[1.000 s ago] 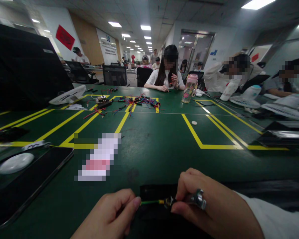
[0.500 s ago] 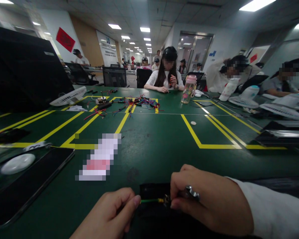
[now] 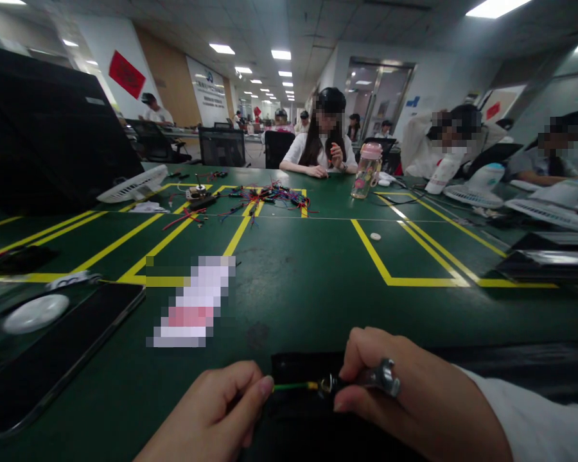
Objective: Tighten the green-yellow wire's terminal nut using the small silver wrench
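At the near edge of the green table, my left hand (image 3: 221,407) pinches the left end of a thin green and yellow wire (image 3: 291,387). The wire runs level to the right and ends at a small ring-like metal part (image 3: 325,384). My right hand (image 3: 395,378) holds a metal tool (image 3: 385,377) between thumb and fingers, its forked silver end pointing right. The tool's dark left end touches or nearly touches the ring. Black material (image 3: 298,366) lies beneath both hands.
A partly blurred paper slip (image 3: 192,301) and a dark flat device (image 3: 67,353) lie left. Bundled wires (image 3: 274,196) and a pink-lidded bottle (image 3: 366,170) stand farther back. A person (image 3: 325,135) sits opposite. Black folded items (image 3: 553,256) are at right.
My right hand has shifted slightly right and turned, showing more of the metal tool and the ring. My left hand keeps its place on the wire.
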`<state>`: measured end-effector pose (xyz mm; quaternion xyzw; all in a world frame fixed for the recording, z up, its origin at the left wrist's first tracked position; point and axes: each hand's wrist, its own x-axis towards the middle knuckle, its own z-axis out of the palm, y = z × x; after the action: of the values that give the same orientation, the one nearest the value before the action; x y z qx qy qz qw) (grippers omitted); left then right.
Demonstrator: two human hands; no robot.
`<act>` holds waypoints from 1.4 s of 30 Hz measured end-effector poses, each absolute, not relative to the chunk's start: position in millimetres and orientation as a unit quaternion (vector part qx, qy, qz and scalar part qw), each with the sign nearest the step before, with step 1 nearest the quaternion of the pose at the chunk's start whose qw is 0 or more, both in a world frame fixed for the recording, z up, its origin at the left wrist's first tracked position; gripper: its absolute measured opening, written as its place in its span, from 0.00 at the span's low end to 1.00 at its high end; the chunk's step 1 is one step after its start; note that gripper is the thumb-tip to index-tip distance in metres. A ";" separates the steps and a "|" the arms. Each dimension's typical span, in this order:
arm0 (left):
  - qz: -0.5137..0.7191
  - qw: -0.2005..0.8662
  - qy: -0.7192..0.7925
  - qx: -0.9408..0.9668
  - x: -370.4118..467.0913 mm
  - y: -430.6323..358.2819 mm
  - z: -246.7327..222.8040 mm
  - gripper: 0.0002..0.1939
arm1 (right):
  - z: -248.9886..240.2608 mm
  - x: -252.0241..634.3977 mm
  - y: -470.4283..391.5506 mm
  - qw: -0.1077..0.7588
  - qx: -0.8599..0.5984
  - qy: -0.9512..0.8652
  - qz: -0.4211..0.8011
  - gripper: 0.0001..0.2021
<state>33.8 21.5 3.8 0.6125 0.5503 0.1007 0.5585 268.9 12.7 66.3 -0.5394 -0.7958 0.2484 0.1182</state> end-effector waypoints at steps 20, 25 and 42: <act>0.141 0.565 0.554 0.595 37.2 16.6 5.4 0.23 | 86.5 274.1 29.2 0.104 -0.424 -0.866 0.244 0.04; 0.142 0.561 0.558 0.595 36.8 15.7 5.2 0.23 | 73.1 277.7 18.7 0.154 -0.494 -0.815 0.262 0.05; 0.135 0.555 0.565 0.595 39.5 16.5 10.2 0.23 | 72.5 269.9 8.6 0.125 -0.586 -0.743 0.300 0.02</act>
<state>39.5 16.5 10.2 0.5952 0.5648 0.1354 0.5553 269.9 8.6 72.5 -0.5857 -0.7425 0.3000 0.1249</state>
